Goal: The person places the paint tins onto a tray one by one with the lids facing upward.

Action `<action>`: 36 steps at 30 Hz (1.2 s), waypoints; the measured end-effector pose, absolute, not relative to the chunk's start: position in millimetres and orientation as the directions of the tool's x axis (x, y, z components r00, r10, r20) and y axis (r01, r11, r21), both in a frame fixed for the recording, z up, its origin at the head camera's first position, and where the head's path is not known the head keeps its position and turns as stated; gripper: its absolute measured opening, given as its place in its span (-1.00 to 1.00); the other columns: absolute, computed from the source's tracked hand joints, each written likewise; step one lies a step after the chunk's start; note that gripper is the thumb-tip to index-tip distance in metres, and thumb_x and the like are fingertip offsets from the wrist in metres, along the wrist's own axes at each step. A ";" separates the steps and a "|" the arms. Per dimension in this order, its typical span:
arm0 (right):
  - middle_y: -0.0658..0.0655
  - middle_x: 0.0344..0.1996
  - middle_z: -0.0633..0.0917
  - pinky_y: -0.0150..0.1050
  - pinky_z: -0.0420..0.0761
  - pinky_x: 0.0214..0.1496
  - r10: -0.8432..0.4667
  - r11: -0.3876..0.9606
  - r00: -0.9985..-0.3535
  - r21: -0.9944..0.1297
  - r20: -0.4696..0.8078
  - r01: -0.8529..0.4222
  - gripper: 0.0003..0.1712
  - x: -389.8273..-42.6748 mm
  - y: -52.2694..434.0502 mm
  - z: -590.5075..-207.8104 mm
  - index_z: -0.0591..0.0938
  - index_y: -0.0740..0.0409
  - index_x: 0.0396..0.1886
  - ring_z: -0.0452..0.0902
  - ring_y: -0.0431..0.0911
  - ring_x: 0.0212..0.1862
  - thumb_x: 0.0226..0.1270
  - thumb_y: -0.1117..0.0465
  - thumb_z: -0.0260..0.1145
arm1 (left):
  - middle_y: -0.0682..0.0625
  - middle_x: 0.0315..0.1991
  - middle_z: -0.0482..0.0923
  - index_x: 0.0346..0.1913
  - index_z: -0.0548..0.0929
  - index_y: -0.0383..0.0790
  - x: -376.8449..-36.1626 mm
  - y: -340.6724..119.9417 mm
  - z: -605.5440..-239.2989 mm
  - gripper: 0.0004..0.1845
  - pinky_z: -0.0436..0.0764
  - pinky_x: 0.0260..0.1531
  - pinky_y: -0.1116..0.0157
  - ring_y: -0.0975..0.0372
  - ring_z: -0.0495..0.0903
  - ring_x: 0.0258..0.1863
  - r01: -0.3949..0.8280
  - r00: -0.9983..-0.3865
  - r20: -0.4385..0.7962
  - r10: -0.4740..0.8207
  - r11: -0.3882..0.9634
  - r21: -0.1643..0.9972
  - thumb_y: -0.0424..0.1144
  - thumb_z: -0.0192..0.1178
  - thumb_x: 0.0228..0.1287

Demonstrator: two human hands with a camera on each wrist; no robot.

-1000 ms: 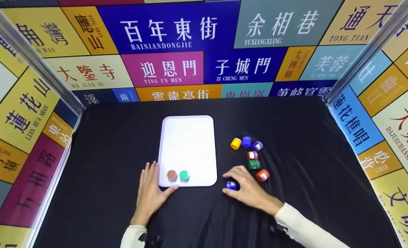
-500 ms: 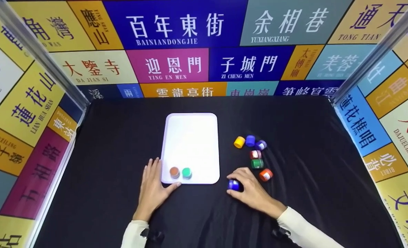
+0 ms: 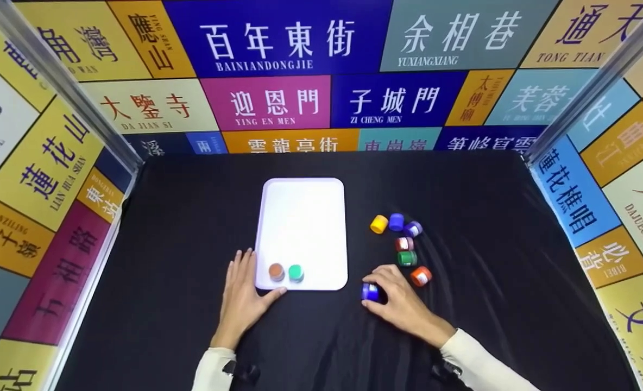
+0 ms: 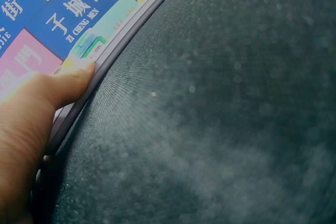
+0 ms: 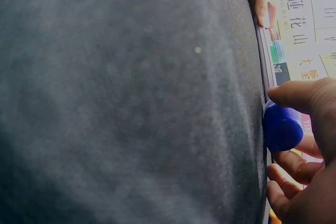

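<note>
In the head view my right hand (image 3: 397,301) holds a small blue paint jar (image 3: 370,292) on the black cloth, right of the white tray's near corner. The right wrist view shows the blue jar (image 5: 283,128) lying on its side between thumb and fingers, its round blue end facing the camera. My left hand (image 3: 243,304) lies along the left side of the white tray (image 3: 302,222), fingers straight, thumb at the near edge. On the tray near that thumb stand a brown-capped jar (image 3: 276,272) and a green-capped jar (image 3: 296,272).
Right of the tray lies a loose group: a yellow jar (image 3: 378,224), two blue-violet jars, a dark red jar (image 3: 404,244), a green jar (image 3: 407,258) and an orange-red jar (image 3: 421,276). Printed sign panels (image 3: 278,103) wall the back and sides of the black cloth (image 3: 191,217).
The head view has shifted slightly. My right thumb and fingers have drawn closer round the blue jar, which stays near the same spot. My left hand keeps its place at the tray.
</note>
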State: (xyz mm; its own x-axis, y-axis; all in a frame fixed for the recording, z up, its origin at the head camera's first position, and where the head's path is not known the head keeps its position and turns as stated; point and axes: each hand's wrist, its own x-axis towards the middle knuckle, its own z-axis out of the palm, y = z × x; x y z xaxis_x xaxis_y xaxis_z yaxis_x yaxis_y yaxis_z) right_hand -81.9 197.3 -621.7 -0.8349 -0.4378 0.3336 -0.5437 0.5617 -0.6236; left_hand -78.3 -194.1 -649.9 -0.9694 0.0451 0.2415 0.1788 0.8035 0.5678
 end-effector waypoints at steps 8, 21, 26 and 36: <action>0.08 -0.04 0.74 -0.08 0.62 0.22 -0.464 0.580 -0.796 -0.546 0.388 -0.604 -0.50 -80.1 200.3 -622.7 0.75 0.12 -0.04 0.55 0.06 0.16 0.03 0.27 0.79 | -0.36 0.71 0.19 0.70 0.23 -0.43 -76.8 -192.3 -650.1 0.28 -0.09 0.75 -0.18 -0.22 -0.01 0.76 0.179 -0.972 0.227 0.055 0.799 0.574 0.31 0.57 0.15; 0.04 -0.10 0.70 -0.09 0.63 0.19 -0.468 0.591 -0.799 -0.539 0.377 -0.601 -0.54 -87.0 199.0 -614.4 0.79 0.11 -0.03 0.53 0.01 0.12 0.08 0.22 0.77 | -0.38 0.69 0.22 0.70 0.25 -0.43 -75.6 -193.7 -651.2 0.27 -0.05 0.74 -0.20 -0.24 0.03 0.75 0.200 -0.964 0.261 0.057 0.804 0.560 0.30 0.58 0.15; 0.02 -0.10 0.66 -0.08 0.61 0.19 -0.465 0.596 -0.815 -0.559 0.346 -0.577 -0.57 -92.3 195.3 -610.5 0.80 0.10 0.00 0.51 -0.02 0.11 0.14 0.21 0.75 | -0.38 0.68 0.24 0.69 0.27 -0.44 -75.3 -194.6 -650.1 0.27 -0.04 0.73 -0.22 -0.26 0.05 0.74 0.200 -0.962 0.266 0.053 0.802 0.563 0.30 0.58 0.14; -0.01 -0.09 0.70 -0.09 0.59 0.19 -0.472 0.573 -0.828 -0.609 0.301 -0.548 -0.62 -104.3 183.2 -606.8 0.79 0.08 0.00 0.51 -0.05 0.11 0.22 0.19 0.71 | -0.36 0.70 0.21 0.70 0.24 -0.43 -77.9 -194.0 -649.2 0.28 -0.07 0.75 -0.18 -0.22 0.01 0.76 0.186 -0.968 0.245 0.053 0.805 0.563 0.33 0.56 0.16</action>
State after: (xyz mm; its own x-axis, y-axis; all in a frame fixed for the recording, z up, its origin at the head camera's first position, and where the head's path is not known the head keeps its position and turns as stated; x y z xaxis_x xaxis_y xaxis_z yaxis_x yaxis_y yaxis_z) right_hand -104.3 183.2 -606.8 -0.8285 -0.4721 0.3013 -0.5482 0.5732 -0.6090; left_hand -77.9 -194.0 -649.2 -0.9682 0.0527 0.2445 0.1861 0.8051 0.5632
